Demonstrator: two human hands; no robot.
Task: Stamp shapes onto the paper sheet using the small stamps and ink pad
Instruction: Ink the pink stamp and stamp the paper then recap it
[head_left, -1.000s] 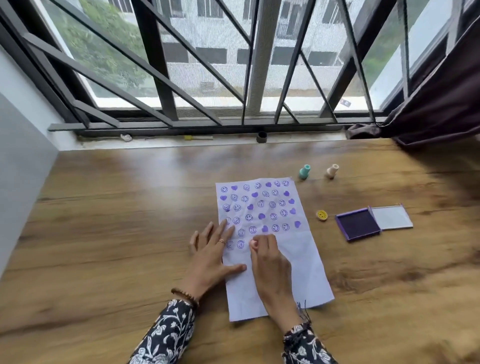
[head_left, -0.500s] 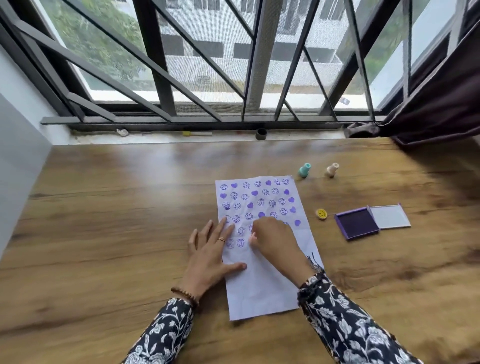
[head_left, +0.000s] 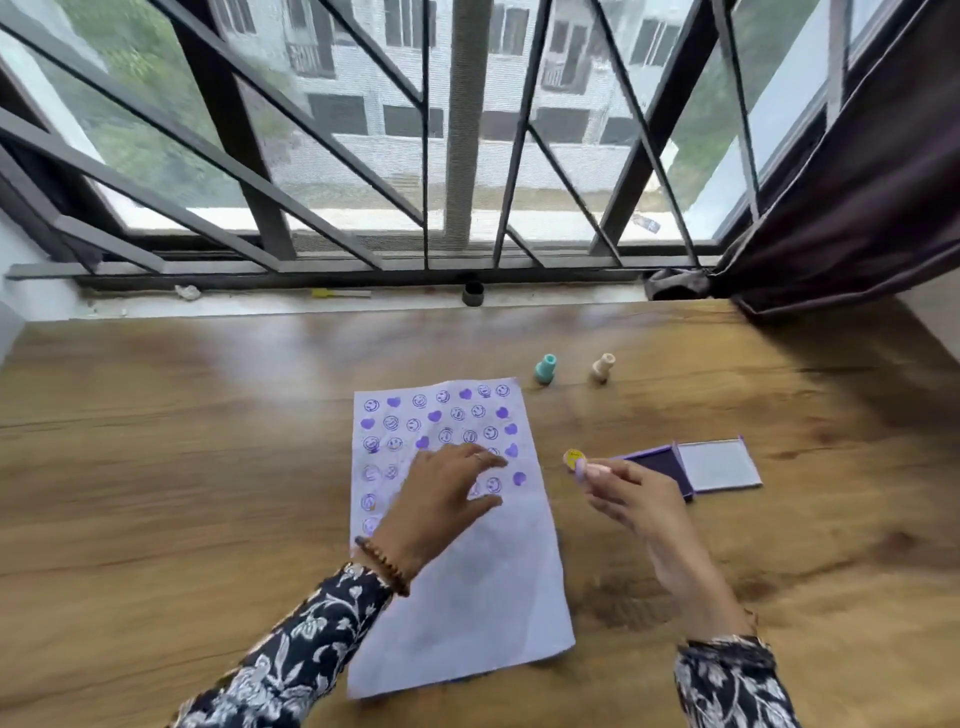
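A white paper sheet (head_left: 483, 597) lies on the wooden table, its upper half covered with purple smiley and heart prints. My left hand (head_left: 447, 493) rests flat on the printed part, fingers spread. My right hand (head_left: 631, 499) hovers right of the sheet and pinches a small lilac stamp (head_left: 584, 467) between thumb and fingers. Just beyond it lies a small yellow round stamp (head_left: 572, 457). The open purple ink pad (head_left: 660, 462) sits right behind my right hand, its lid (head_left: 717, 465) folded out to the right.
A teal stamp (head_left: 545, 370) and a beige stamp (head_left: 602, 368) stand upright past the sheet's top right corner. A barred window and its sill (head_left: 363, 304) run along the table's far edge. A dark curtain (head_left: 857, 208) hangs at the right.
My right hand lifted off the paper with the stamp and moved right, toward the ink pad. My left hand shifted right across the printed area. The camera view swung a little to the right.
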